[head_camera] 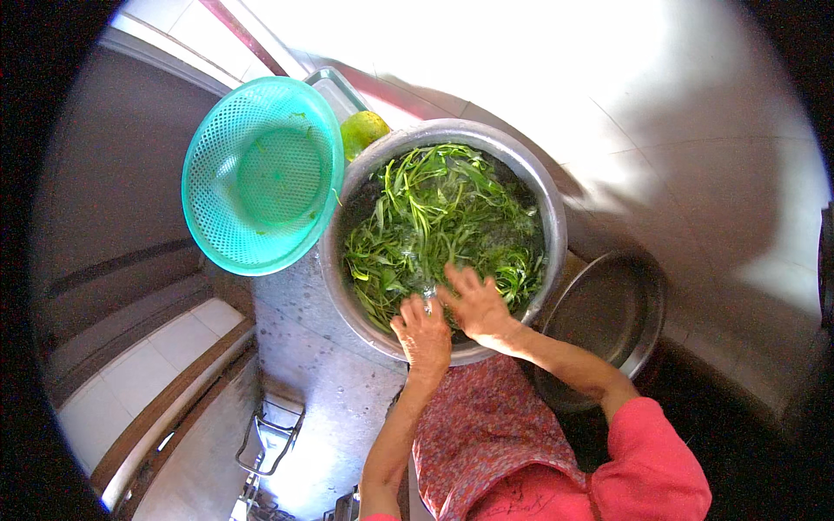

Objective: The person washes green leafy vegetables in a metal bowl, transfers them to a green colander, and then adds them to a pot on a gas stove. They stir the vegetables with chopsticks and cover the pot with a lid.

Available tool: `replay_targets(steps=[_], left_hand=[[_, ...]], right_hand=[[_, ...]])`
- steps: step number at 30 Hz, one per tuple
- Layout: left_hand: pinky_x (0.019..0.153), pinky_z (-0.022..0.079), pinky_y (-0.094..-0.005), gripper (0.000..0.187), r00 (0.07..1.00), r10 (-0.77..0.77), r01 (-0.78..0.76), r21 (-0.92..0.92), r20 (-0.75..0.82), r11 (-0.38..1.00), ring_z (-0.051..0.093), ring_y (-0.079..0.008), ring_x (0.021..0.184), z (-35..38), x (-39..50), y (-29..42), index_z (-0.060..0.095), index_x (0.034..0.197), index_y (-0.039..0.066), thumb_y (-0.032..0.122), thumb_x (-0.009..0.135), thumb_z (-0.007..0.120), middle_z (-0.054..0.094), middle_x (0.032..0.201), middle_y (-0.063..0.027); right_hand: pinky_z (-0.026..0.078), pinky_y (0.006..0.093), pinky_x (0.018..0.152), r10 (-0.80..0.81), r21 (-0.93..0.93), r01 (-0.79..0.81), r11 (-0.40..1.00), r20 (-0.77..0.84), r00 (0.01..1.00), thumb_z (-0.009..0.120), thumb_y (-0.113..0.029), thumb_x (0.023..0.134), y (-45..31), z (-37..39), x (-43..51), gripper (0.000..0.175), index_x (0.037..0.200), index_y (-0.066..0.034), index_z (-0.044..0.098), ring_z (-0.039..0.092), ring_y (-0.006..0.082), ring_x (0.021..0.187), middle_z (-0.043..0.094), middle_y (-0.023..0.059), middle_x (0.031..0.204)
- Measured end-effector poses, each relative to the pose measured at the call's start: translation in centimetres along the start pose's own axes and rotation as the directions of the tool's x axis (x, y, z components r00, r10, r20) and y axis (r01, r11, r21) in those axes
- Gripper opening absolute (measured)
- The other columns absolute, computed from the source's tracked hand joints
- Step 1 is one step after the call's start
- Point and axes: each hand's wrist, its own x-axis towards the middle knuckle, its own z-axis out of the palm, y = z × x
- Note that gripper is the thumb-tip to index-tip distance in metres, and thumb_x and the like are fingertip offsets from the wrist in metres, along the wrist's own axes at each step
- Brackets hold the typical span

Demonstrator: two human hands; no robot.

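Note:
A large round metal basin [550, 195] stands right in front of me, holding water and many leafy green stems [423, 202]. Over the near part of the basin, my left hand [423, 332] reaches in with its fingers spread at the greens. Just to its right is my right hand [479, 306], blurred, with fingers apart above the wet leaves. Neither hand visibly grips a stem. Some fingertips meet the water or leaves, so their exact contact is hard to make out.
Left of the basin sits a turquoise plastic colander [260, 176] with a few leaf scraps. Behind it are a yellow-green fruit [363, 133] and a grey-green tray [339, 88]. A second metal basin [642, 352] lies at the right. A metal frame [273, 436] stands lower left.

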Motion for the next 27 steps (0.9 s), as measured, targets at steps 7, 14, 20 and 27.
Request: replay_targets(steps=[7, 14, 20, 27], left_hand=[[0.095, 0.035, -0.0626, 0.037, 0.984, -0.039, 0.03, 0.058, 0.173, 0.998, 0.044, -0.0351, 0.12, 2.3, 0.6, -1.6, 0.066, 0.109, 0.011, 0.022, 0.074, 0.07, 0.055, 0.118, -0.0152], [0.099, 0.038, -0.0583, 0.043, 0.984, 0.057, 0.003, -0.337, 0.167, 0.941, 0.041, -0.0426, 0.124, -0.3, 0.6, -3.7, 0.06, 0.12, 0.006, 0.018, 0.08, 0.07, 0.052, 0.126, -0.0184], [0.104, 0.033, -0.0624, 0.081, 0.99, -0.14, 0.132, -0.205, -0.022, 0.97, 0.026, -0.0494, 0.134, -0.2, 5.0, -3.0, 0.036, 0.146, 0.014, 0.029, 0.077, 0.075, 0.017, 0.154, -0.0253], [0.103, 0.036, -0.0581, 0.079, 0.997, -0.012, 0.008, 0.059, 0.075, 0.998, 0.037, -0.042, 0.13, 2.5, 5.6, -4.2, 0.043, 0.142, 0.012, 0.036, 0.074, 0.077, 0.03, 0.151, -0.0181]], right_hand=[[0.044, 0.0559, 0.087, 0.138, 0.102, -0.147, 0.984, 0.09, 0.986, 0.07, -0.011, 0.076, 1.5, 4.9, 0.4, 0.066, 0.137, -0.0269, 0.051, 0.042, 0.038, 0.124, 0.04, 0.0181, 0.141], [0.046, 0.0591, 0.095, 0.059, 0.522, 0.02, 0.853, -0.136, 0.989, 0.073, -0.024, 0.08, 4.8, -2.1, 2.6, 0.061, 0.136, -0.0238, 0.051, 0.044, 0.0411, 0.127, 0.038, 0.0237, 0.143], [0.024, 0.0742, 0.105, 0.141, 0.062, -0.143, 0.988, 0.041, 0.989, 0.084, -0.041, 0.069, 4.5, -0.2, 8.1, 0.097, 0.149, -0.0355, 0.03, 0.022, 0.0463, 0.141, -0.001, 0.0174, 0.16], [0.034, 0.0698, 0.102, 0.111, 0.123, -0.112, 0.986, 0.014, 0.994, 0.087, -0.03, 0.061, 4.8, 0.9, 7.4, 0.093, 0.143, -0.0332, 0.042, 0.035, 0.0427, 0.135, 0.024, 0.0163, 0.155]])
